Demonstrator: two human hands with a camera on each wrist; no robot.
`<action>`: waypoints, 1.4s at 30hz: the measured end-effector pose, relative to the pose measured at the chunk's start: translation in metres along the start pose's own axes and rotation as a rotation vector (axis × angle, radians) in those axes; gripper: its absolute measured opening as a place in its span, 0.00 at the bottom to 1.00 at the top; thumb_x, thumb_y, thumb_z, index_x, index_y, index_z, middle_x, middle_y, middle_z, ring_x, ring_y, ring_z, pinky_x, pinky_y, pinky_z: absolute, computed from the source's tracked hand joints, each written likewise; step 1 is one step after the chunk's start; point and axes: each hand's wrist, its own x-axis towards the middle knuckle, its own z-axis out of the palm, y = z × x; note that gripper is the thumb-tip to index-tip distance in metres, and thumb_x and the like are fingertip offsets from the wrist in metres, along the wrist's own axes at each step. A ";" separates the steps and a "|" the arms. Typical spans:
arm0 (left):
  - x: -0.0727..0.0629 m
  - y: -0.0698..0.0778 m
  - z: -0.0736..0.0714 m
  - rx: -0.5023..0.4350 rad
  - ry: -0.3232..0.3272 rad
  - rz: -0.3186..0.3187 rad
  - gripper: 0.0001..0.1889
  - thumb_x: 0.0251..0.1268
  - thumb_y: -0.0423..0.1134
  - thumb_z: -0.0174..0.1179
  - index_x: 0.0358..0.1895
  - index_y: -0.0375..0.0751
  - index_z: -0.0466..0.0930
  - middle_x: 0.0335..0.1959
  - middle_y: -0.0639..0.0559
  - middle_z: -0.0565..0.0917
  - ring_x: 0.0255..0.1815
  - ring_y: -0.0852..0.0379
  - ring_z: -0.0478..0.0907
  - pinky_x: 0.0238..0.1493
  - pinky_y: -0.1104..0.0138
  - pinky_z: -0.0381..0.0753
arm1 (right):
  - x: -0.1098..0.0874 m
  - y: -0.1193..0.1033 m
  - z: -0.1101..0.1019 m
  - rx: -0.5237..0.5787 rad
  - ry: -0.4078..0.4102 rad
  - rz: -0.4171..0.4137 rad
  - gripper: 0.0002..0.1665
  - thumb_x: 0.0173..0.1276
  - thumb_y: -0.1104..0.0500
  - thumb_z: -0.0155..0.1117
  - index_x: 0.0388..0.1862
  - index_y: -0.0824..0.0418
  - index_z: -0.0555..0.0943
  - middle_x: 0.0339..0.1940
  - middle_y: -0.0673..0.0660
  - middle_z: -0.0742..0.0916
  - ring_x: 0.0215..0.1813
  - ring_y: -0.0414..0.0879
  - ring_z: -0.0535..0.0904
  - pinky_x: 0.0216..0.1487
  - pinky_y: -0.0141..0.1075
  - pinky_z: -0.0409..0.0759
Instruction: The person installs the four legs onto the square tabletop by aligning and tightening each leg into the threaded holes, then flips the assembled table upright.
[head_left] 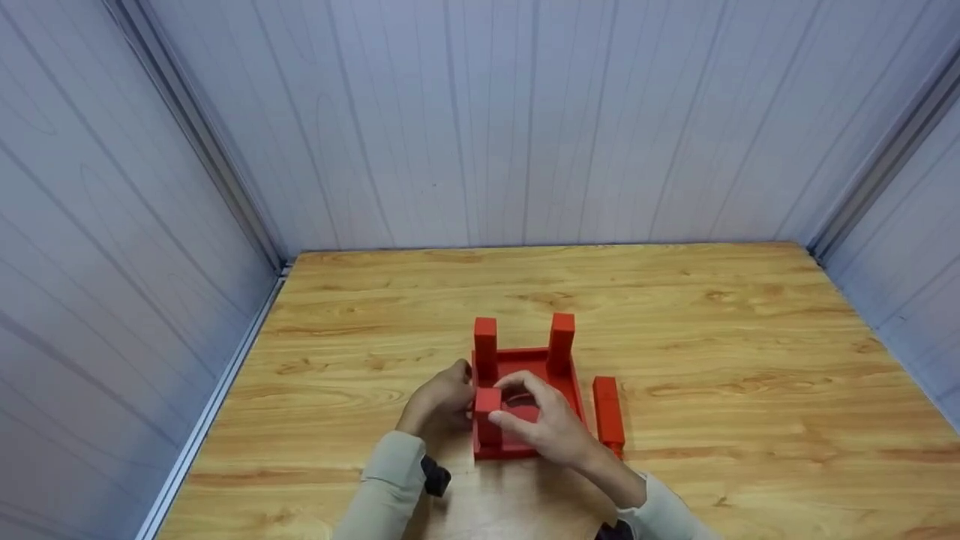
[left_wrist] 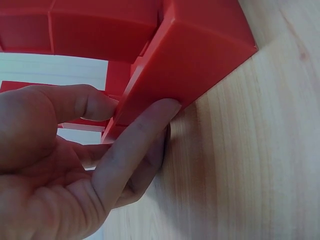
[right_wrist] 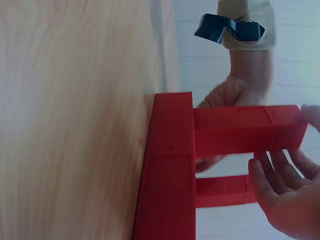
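Note:
A red shallow tray-like base [head_left: 525, 364] with a raised rim lies on the wooden table. Three red square posts stand upright at its corners: the near left post [head_left: 488, 401], the far left post [head_left: 486, 345] and the far right post [head_left: 561, 341]. My right hand [head_left: 551, 427] grips the near left post close to its top, thumb and fingers on opposite sides. At the base's left side, my left hand [head_left: 446, 391] pinches the rim; in the left wrist view its thumb is on the rim's edge and a finger lies along the outer wall [left_wrist: 195, 55].
A loose red post [head_left: 608, 412] lies on the table just right of the base, a narrower end piece toward me. Pale panel walls [head_left: 487, 120] enclose the wooden table [head_left: 735, 360] at the back and both sides. Dark bands [head_left: 436, 476] sit at the wrists.

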 end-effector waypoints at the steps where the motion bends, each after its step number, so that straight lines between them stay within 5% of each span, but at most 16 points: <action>1: 0.000 0.000 0.000 -0.009 -0.004 -0.005 0.17 0.63 0.30 0.52 0.54 0.31 0.65 0.40 0.42 0.71 0.33 0.51 0.71 0.32 0.62 0.75 | -0.001 -0.001 -0.003 -0.008 0.006 -0.002 0.20 0.65 0.50 0.65 0.52 0.57 0.74 0.47 0.51 0.81 0.51 0.46 0.79 0.56 0.41 0.78; 16: 0.001 0.001 -0.001 0.054 -0.040 0.002 0.13 0.64 0.30 0.49 0.50 0.33 0.64 0.39 0.42 0.70 0.33 0.51 0.71 0.30 0.61 0.75 | -0.004 -0.008 -0.045 -0.103 0.102 0.055 0.15 0.66 0.61 0.63 0.51 0.58 0.75 0.47 0.53 0.80 0.50 0.52 0.77 0.52 0.39 0.78; 33: 0.001 0.000 -0.001 0.022 -0.038 0.002 0.14 0.62 0.28 0.50 0.51 0.32 0.64 0.35 0.44 0.69 0.29 0.53 0.69 0.27 0.63 0.73 | -0.017 0.010 -0.086 -0.157 0.098 0.196 0.19 0.66 0.50 0.64 0.50 0.60 0.76 0.48 0.61 0.82 0.46 0.47 0.79 0.50 0.40 0.79; 42: 0.001 -0.001 -0.001 0.011 -0.052 0.006 0.14 0.62 0.28 0.48 0.52 0.31 0.63 0.32 0.44 0.70 0.26 0.53 0.70 0.28 0.63 0.73 | -0.023 0.024 -0.101 -0.189 0.108 0.224 0.21 0.64 0.57 0.66 0.53 0.63 0.74 0.49 0.64 0.80 0.46 0.49 0.79 0.47 0.39 0.80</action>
